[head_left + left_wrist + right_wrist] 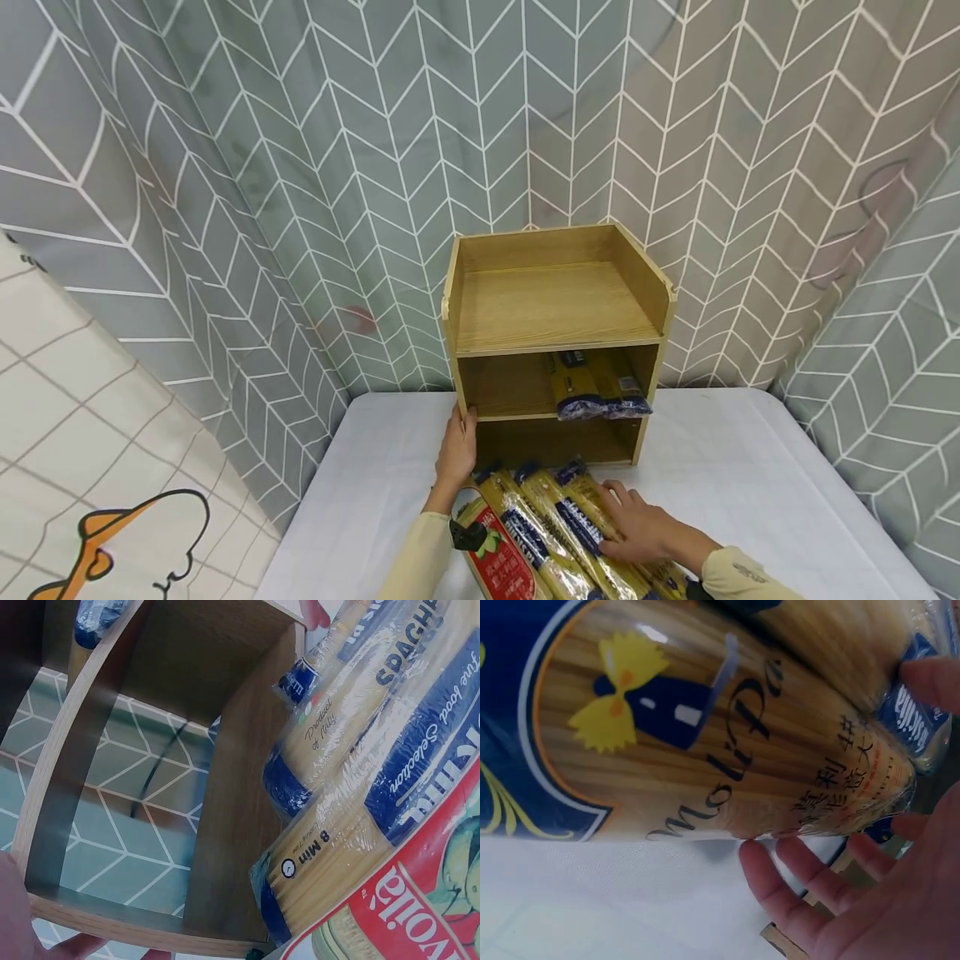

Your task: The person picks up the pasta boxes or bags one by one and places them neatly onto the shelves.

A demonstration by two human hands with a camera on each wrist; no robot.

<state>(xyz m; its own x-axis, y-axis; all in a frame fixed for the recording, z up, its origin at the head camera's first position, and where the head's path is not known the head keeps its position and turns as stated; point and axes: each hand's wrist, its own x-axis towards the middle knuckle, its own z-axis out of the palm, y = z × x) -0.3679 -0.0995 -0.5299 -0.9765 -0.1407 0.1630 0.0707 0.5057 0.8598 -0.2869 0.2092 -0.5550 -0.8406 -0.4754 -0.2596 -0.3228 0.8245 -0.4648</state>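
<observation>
At the left side panel of a small wooden shelf [558, 342], my left hand [456, 450] grips the edge. The left wrist view has that hand [19, 919] at the panel, its fingertips beyond the wood. My right hand [641, 525] lies over the rightmost pack of spaghetti. Seen from the right wrist, the fingers [761, 877] are spread along the lower edge of this clear MoliPa pack [727, 742], the thumb apart above. Several spaghetti packs [540, 517] lie side by side before the shelf, with a red voilà package [502, 558] at their left.
Two yellow-and-blue packs [592, 379] lie in the shelf's middle compartment at the right, their ends jutting past the front. The shelf stands on a table with a white cloth [720, 467]. A patterned curtain [525, 125] hangs behind and at both sides.
</observation>
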